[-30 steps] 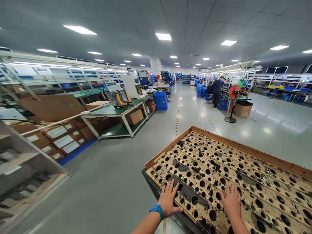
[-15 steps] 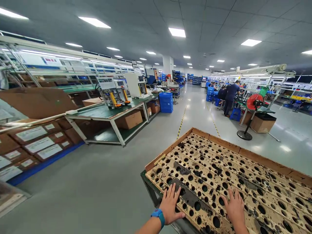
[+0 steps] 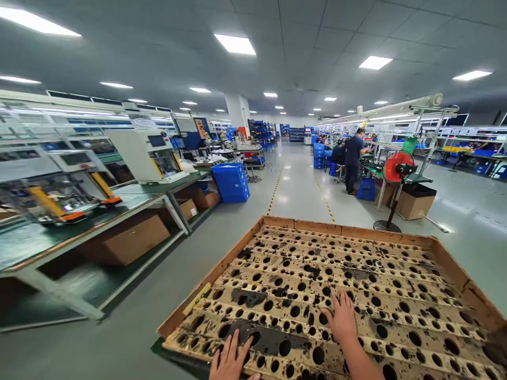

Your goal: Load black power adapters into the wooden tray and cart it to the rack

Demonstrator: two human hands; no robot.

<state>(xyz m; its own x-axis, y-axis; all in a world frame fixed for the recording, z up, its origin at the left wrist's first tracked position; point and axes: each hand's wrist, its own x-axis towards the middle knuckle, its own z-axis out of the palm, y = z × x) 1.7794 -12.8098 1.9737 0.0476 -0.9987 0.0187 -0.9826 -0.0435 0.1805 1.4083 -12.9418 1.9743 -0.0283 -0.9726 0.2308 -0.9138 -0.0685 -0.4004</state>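
Observation:
A large wooden board full of round holes [image 3: 293, 311], stained with black patches, fills the lower part of the view. A low wooden rim [image 3: 317, 228] runs round its far and side edges. My left hand [image 3: 231, 359] lies at the near-left edge with fingers spread; its wrist is out of view. Farther in, my right hand [image 3: 341, 316] rests on the board's middle, fingers stretched out and nothing held. Beneath the near-left corner shows a bit of dark green surface [image 3: 170, 352].
Left of the board stand green-topped benches [image 3: 119, 206] with machines, and blue crates [image 3: 232, 182]. A person [image 3: 352, 158] stands at a bench on the right. Near them are a red floor fan [image 3: 396, 168] and a cardboard box [image 3: 415, 200]. Yellow-black floor lines [image 3: 276, 190] mark an aisle.
The view has turned to the right and moved forward, so the benches on the left look nearer. The board now sits squarer in view. Both hands stay flat on it.

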